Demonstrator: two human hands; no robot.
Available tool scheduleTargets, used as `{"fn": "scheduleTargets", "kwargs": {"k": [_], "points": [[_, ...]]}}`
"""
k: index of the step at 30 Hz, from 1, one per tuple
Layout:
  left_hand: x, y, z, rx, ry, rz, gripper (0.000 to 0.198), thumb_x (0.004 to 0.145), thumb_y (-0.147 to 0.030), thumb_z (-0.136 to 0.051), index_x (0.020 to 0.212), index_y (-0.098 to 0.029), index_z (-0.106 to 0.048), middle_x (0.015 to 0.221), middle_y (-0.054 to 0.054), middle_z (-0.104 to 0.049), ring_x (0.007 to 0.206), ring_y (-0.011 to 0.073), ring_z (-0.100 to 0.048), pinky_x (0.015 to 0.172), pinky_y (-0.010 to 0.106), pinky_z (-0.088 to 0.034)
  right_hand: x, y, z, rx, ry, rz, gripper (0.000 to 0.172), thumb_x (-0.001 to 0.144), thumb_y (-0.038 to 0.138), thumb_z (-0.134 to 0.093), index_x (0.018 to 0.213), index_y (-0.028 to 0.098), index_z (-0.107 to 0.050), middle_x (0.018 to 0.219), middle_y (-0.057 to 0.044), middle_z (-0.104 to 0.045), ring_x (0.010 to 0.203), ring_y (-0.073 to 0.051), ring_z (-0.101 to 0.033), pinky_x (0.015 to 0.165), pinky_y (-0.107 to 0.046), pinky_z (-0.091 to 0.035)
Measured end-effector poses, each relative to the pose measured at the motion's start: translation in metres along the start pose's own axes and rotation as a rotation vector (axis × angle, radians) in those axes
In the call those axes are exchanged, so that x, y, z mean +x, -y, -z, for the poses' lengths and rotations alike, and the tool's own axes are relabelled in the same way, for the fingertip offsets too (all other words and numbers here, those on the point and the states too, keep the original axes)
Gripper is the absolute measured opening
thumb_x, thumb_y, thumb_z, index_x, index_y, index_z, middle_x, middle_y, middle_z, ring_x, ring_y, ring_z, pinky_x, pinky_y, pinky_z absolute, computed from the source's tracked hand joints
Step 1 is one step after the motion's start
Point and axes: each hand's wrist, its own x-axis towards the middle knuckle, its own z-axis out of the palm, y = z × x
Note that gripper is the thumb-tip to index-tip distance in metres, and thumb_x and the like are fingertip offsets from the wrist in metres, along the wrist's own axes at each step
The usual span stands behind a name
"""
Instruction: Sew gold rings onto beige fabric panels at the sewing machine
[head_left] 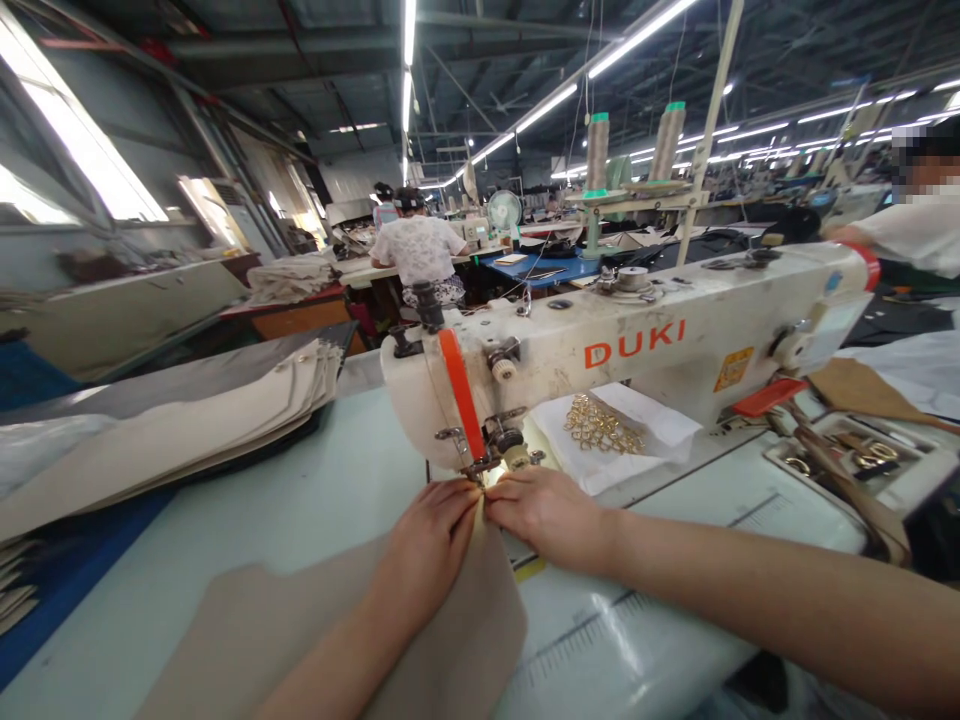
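Pinching Fabric at the Needle

Pinching the far edge of a beige fabric piece, both our hands meet right in front of the presser foot of the white sewing machine. Our left hand rests on top of the cloth, fingers closed on its edge; our right hand comes in from the right side, fingertips grasping the same edge, touching the left. The fabric lies flat on the pale table, running back toward us under the left forearm.

Behind the needle area, a heap of gold metal rings sits on a white sheet under the machine arm. To the left, a stack of beige cut pieces lies fanned on the table. A tray with small hardware sits at the right. Two thread cones stand on the rack above the machine. Further off, a person in a white top sits facing away; another person's sleeve shows at the far right.
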Motion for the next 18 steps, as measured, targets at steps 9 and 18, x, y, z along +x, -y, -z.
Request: {"fn": "scheduleTargets", "kwargs": {"k": [9,18], "points": [[-0.007,-0.008,0.010,-0.004,0.088,0.075,0.031,0.092,-0.025,-0.037,0.102,-0.014,-0.065,0.101,0.010,-0.069,0.096,0.0209,-0.063,0.090,0.039,-0.053,-0.008,0.004,-0.002,-0.005,-0.059,0.001,0.014,0.090,0.019,-0.055,0.100,0.014,-0.063,0.104,-0.007,-0.066,0.100,-0.019,-0.058,0.090,-0.031,-0.043],[-0.008,-0.006,0.011,0.004,0.175,0.070,0.038,0.094,-0.029,-0.033,0.110,-0.014,-0.063,0.114,0.011,-0.066,0.105,0.0214,-0.062,0.095,0.038,-0.050,-0.011,0.007,0.004,0.025,-0.026,0.090,0.012,0.091,0.019,-0.053,0.095,0.014,-0.063,0.103,-0.004,-0.067,0.102,-0.017,-0.057,0.091,-0.028,-0.043]]}}
